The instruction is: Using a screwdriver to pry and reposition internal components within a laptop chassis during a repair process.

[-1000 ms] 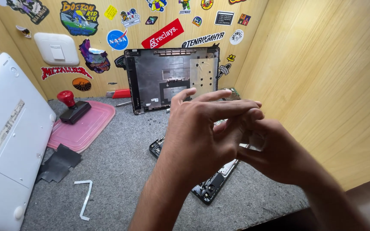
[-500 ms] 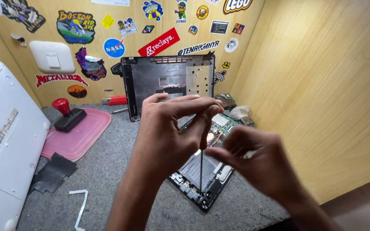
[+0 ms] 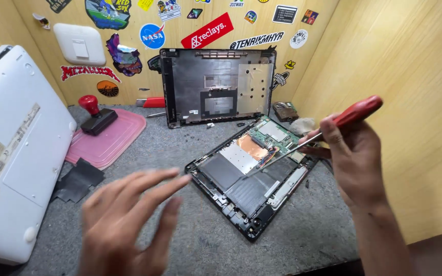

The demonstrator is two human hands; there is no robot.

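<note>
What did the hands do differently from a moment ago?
The hands came apart. The left hand let go, moved down and left, and now hangs open and blurred. The right hand keeps its grip on the red-handled screwdriver, now tilted with its tip over the opened laptop. The leaning back cover and pink mat stayed put.

Left hand motion-blurred, fingertips smeared, wrist cut by bottom edge. Right hand covers middle of red-handled screwdriver; grip on shaft hidden behind fingers. Screwdriver tip too fine to place against opened laptop. White laptop cut by left edge. Small parts by back cover too small to tell. Top stickers cropped.
</note>
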